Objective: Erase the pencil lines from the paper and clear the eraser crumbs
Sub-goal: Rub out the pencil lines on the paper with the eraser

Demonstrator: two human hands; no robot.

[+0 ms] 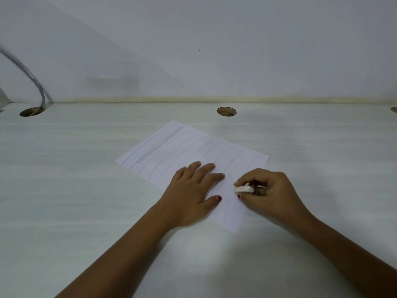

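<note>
Many pencil lines (194, 145) remain | left hand (191, 190) flat, open, pinning paper (227, 151) | right hand (268, 190) pinching white eraser (243, 188) | advise short strokes away from pinned edge.

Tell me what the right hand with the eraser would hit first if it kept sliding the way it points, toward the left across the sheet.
Probably the left hand: it lies flat on the paper, directly beside the right hand and its eraser, with only bare sheet between them.
</note>
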